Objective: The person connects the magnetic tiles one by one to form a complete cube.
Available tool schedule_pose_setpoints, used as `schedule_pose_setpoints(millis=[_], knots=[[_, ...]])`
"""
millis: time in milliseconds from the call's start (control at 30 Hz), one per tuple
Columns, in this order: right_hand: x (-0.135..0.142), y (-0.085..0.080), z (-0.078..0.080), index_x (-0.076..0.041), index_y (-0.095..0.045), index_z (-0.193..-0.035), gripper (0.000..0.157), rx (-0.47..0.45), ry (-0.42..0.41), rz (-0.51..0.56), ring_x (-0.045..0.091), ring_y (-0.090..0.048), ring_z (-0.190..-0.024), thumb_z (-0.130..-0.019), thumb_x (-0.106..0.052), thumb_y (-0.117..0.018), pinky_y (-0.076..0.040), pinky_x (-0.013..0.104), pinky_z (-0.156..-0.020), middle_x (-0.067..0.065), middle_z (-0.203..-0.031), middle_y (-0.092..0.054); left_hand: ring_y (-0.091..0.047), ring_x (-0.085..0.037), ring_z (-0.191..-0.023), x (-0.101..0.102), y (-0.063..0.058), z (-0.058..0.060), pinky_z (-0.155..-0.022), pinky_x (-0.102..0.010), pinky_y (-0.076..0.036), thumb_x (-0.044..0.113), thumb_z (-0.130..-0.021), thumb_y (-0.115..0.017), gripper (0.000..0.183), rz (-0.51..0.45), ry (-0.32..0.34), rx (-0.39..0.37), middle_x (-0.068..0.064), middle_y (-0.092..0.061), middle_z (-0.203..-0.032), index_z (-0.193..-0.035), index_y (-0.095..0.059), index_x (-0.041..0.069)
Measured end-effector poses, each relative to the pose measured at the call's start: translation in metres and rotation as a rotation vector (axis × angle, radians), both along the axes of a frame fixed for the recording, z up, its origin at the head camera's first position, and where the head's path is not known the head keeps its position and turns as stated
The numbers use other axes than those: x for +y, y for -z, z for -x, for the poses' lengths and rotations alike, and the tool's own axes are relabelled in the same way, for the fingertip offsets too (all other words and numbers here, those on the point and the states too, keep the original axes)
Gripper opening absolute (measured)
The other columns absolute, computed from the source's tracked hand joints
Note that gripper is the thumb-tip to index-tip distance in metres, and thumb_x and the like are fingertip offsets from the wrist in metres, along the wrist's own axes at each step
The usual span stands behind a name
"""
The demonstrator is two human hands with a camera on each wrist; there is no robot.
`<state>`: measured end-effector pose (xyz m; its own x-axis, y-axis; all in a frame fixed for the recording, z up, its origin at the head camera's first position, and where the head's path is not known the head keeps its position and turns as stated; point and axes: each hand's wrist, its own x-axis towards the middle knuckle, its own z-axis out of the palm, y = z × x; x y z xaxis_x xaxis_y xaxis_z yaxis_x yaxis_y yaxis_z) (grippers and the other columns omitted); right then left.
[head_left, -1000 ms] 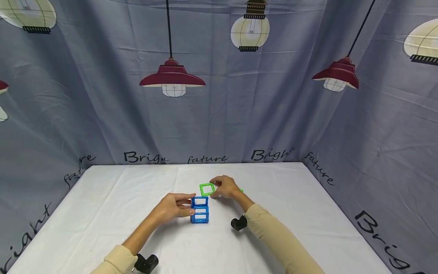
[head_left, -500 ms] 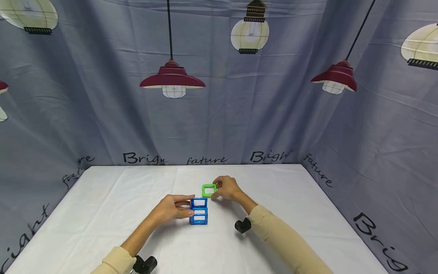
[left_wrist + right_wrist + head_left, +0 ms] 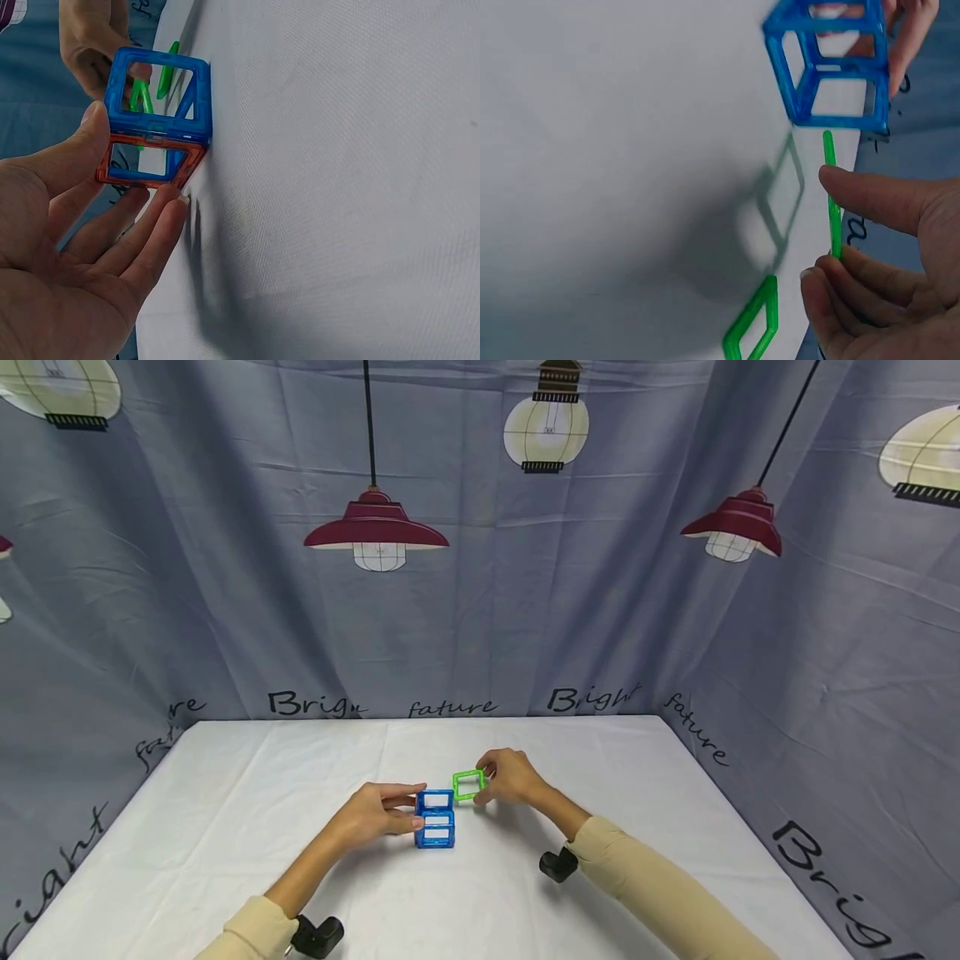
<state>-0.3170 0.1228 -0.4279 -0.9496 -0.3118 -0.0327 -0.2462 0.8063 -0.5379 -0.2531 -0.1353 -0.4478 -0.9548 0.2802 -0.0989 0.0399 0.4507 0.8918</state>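
Observation:
My left hand holds a cube of magnetic tiles between thumb and fingers, in the middle of the table. Most of its square frames are blue; the left wrist view shows an orange-red tile on the side by the fingers. Just beyond the cube's far right corner, my right hand pinches a green square magnetic tile by its right edge. Seen edge-on in the right wrist view, the green tile stands raised off the cloth, with a small gap to the cube.
A second green tile lies on the white tablecloth, visible low in the right wrist view. Behind the table hangs a grey-blue curtain printed with lamps. Black wrist cameras sit under both forearms.
My right hand has drawn the green tile rightward and slightly nearer, and the tile's tilt has changed. The left hand and the cube have stayed almost still.

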Motion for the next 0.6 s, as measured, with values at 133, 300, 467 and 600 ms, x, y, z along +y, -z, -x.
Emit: schedule_pose_setpoints(millis=[133, 300, 467, 600], knots=[[0.005, 0.0, -0.012, -0.004, -0.073, -0.111, 0.051, -0.006, -0.016, -0.004, 0.018, -0.059, -0.088, -0.067, -0.017, -0.094, -0.051, 0.037, -0.081, 0.006, -0.097, -0.07, -0.067, -0.031, -0.12, 0.0, 0.0, 0.001, -0.1, -0.051, -0.053, 0.022, -0.084, -0.084, 0.059, 0.014, -0.005, 0.002, -0.012, -0.071, -0.127, -0.139, -0.064, 0.014], [0.009, 0.003, -0.027, -0.002, -0.072, -0.11, 0.051, -0.009, -0.057, -0.002, 0.016, -0.057, -0.085, -0.066, -0.016, -0.094, -0.05, 0.035, -0.079, 0.006, -0.095, -0.069, -0.066, -0.033, -0.121, -0.002, 0.001, 0.0, -0.1, -0.052, -0.052, 0.023, -0.084, -0.084, 0.06, 0.0, 0.011, 0.008, -0.013, -0.071, -0.127, -0.139, -0.064, 0.012], [0.013, 0.006, -0.039, 0.002, -0.071, -0.109, 0.051, -0.001, -0.107, 0.028, 0.015, -0.055, -0.082, -0.065, -0.011, -0.093, -0.049, 0.031, -0.076, 0.009, -0.093, -0.067, -0.065, -0.033, -0.123, -0.002, 0.001, 0.0, -0.1, -0.051, -0.052, 0.022, -0.084, -0.084, 0.06, -0.009, 0.011, 0.002, -0.013, -0.071, -0.128, -0.139, -0.064, 0.012], [0.012, 0.009, -0.045, 0.002, -0.07, -0.109, 0.05, -0.006, -0.122, 0.044, 0.015, -0.054, -0.082, -0.066, -0.01, -0.093, -0.048, 0.031, -0.075, 0.008, -0.092, -0.066, -0.065, -0.034, -0.122, -0.001, 0.001, 0.0, -0.096, -0.048, -0.055, 0.022, -0.084, -0.084, 0.059, -0.012, 0.012, -0.003, -0.013, -0.071, -0.128, -0.139, -0.064, 0.012]])
